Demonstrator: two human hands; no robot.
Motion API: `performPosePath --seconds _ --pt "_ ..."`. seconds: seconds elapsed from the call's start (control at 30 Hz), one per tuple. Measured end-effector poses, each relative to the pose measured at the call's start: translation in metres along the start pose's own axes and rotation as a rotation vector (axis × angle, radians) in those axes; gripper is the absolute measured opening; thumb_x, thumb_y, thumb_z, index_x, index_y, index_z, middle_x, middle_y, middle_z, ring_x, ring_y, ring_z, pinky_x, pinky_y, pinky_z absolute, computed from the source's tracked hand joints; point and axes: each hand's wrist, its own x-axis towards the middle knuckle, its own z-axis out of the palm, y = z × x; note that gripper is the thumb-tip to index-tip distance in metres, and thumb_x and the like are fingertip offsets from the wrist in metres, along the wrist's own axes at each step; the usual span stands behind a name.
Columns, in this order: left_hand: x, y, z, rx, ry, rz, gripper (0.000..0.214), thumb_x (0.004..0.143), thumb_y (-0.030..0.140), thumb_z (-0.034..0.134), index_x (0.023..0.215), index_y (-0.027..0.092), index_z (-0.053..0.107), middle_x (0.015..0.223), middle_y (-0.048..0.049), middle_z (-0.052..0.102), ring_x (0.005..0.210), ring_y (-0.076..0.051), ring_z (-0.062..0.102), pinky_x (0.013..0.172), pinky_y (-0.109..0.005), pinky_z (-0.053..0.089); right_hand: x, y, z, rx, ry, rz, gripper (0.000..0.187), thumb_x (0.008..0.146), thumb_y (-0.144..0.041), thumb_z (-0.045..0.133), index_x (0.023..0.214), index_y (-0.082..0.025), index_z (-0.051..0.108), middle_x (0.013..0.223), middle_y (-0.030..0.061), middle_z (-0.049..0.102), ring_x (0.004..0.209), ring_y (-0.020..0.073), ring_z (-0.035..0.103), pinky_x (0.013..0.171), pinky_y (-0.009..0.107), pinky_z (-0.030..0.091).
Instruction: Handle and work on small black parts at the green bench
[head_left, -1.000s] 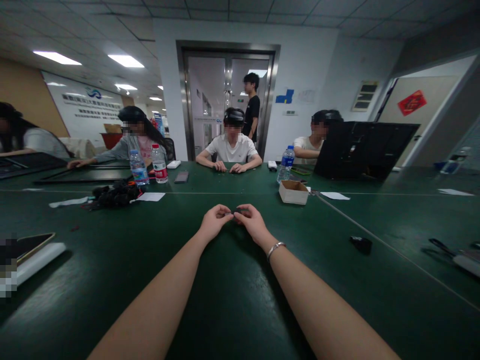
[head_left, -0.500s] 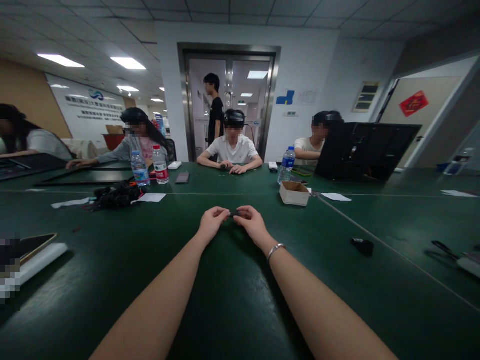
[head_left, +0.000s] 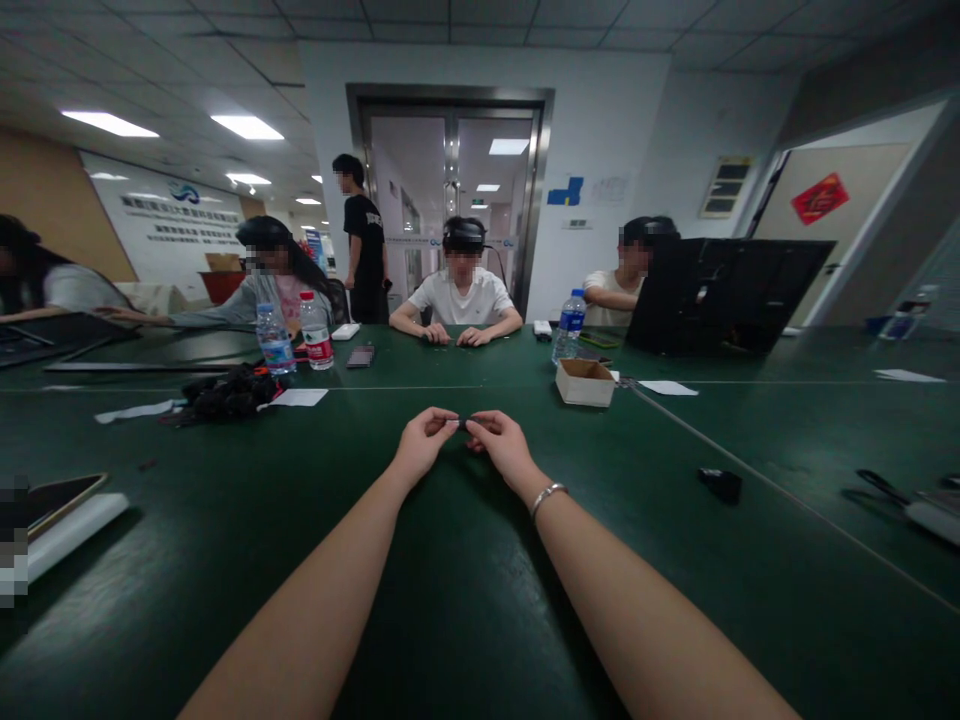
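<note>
Both my arms stretch out over the dark green table [head_left: 465, 600]. My left hand [head_left: 421, 443] and my right hand [head_left: 502, 443] meet at the middle, fingertips pinched together on a small dark piece [head_left: 463, 423] held between them just above the table. The piece is too small to name. A silver bracelet [head_left: 549, 494] sits on my right wrist.
An open cardboard box [head_left: 586, 381] and a water bottle [head_left: 568, 327] stand beyond my hands. Two bottles [head_left: 292, 335] and a black heap [head_left: 222, 394] lie at the left, a small black object [head_left: 721, 484] at the right. Several people sit across; one stands by the door [head_left: 364, 250].
My hands stay pinched on the small piece, nearly still. The standing person in black has walked from the doorway leftward past the seated people.
</note>
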Motion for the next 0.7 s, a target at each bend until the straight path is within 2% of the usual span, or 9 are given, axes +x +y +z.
performPosePath --seconds 0.2,0.4,0.7 --pt "-0.001 0.004 -0.001 0.011 -0.007 -0.006 0.025 0.067 0.033 0.069 0.086 0.017 0.065 0.089 -0.0059 0.068 0.085 -0.018 0.063 0.084 -0.034 0.048 0.003 0.002 -0.001 0.019 -0.003 0.009 0.03 0.067 -0.034 0.072 0.083 -0.013 0.058 0.061 0.001 0.064 0.052 0.01 0.059 0.05 0.022 0.045" --pt "-0.003 0.011 0.001 0.155 0.06 -0.061 0.025 0.072 0.039 0.064 0.08 0.016 0.067 0.076 -0.0056 0.068 0.073 -0.017 0.062 0.073 -0.03 0.047 0.004 0.008 -0.003 0.007 -0.034 -0.032 0.036 0.062 -0.035 0.075 0.087 -0.015 0.059 0.063 -0.0005 0.064 0.056 0.0115 0.06 0.053 0.024 0.046" --pt "-0.005 0.016 0.0 0.284 0.081 -0.173 0.038 0.071 0.054 0.06 0.068 0.017 0.066 0.062 -0.0028 0.064 0.06 -0.015 0.057 0.061 -0.027 0.041 0.001 0.006 -0.003 -0.027 -0.05 -0.066 0.038 0.059 -0.031 0.075 0.091 -0.018 0.059 0.076 -0.0001 0.062 0.061 0.0122 0.06 0.056 0.026 0.047"
